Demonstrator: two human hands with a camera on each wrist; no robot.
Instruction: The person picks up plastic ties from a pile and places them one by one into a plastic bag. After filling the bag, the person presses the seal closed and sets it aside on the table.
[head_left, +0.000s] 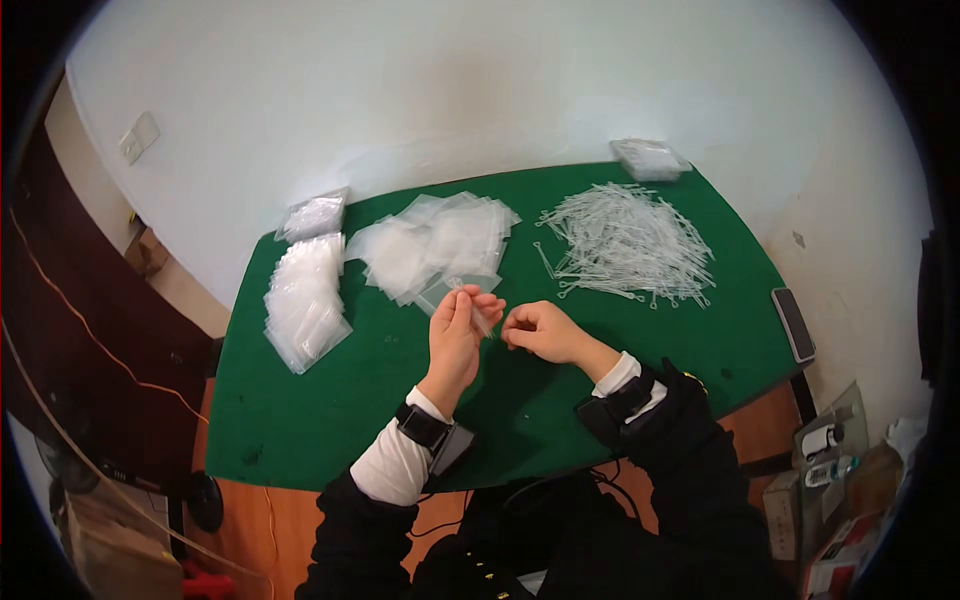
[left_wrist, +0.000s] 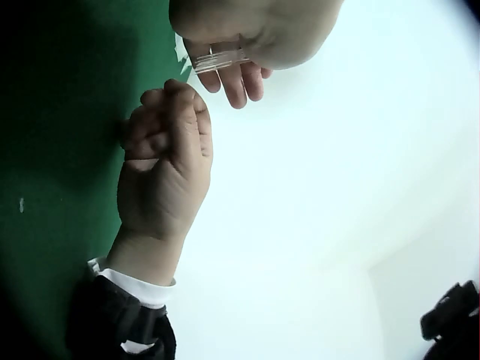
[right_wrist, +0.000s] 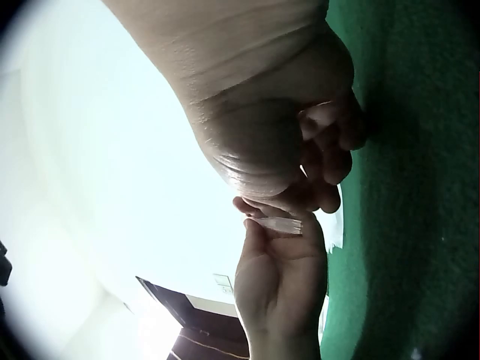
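Several slim clear plastic sticks point(head_left: 482, 322) lie together in my left hand point(head_left: 458, 335), pinched between thumb and fingers. Their ends stick out past the palm in the left wrist view, where the sticks point(left_wrist: 217, 61) run side by side. My right hand point(head_left: 545, 333) is just to the right, its fingers curled in and the thumb against them. Nothing shows in its grasp in the left wrist view. A heap of clear sticks with looped ends point(head_left: 630, 245) spreads beyond the right hand. Flat clear plastic bags point(head_left: 440, 240) are piled beyond the left hand.
Fanned bags point(head_left: 305, 300) lie at the left of the green table point(head_left: 330, 420). A packet point(head_left: 315, 215) stands behind them, another packet point(head_left: 650, 160) at the back right. A phone point(head_left: 793, 325) rests at the right edge. The wall point(head_left: 480, 100) borders the far side.
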